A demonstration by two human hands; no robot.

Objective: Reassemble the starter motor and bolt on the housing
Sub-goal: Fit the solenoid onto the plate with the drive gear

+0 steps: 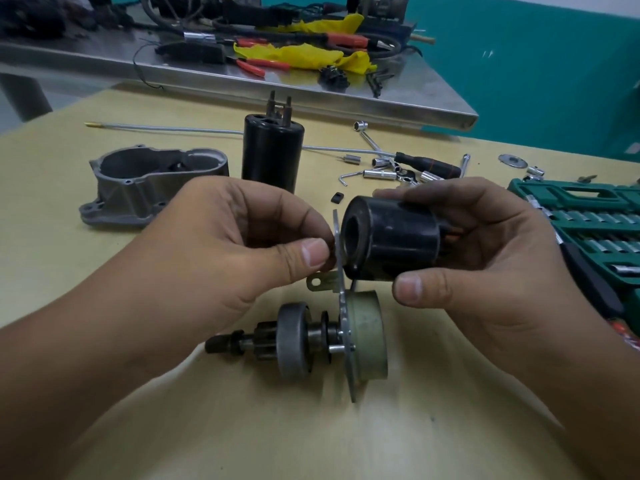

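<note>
Left grip (pixel 221 251) pinches the metal plate (pixel 341 271); right grip (pixel 485 247) clasps the black solenoid (pixel 391 237) (touching it).

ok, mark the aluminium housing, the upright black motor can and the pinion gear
aluminium housing (pixel 138 195): head view, outer side wall
upright black motor can (pixel 272 152): head view, mid body
pinion gear (pixel 265 341): head view, toothed section on the shaft

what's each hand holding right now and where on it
The right hand grips the black cylinder around its side wall. The left hand pinches the upper edge of the thin metal plate at the cylinder's open end.
</note>
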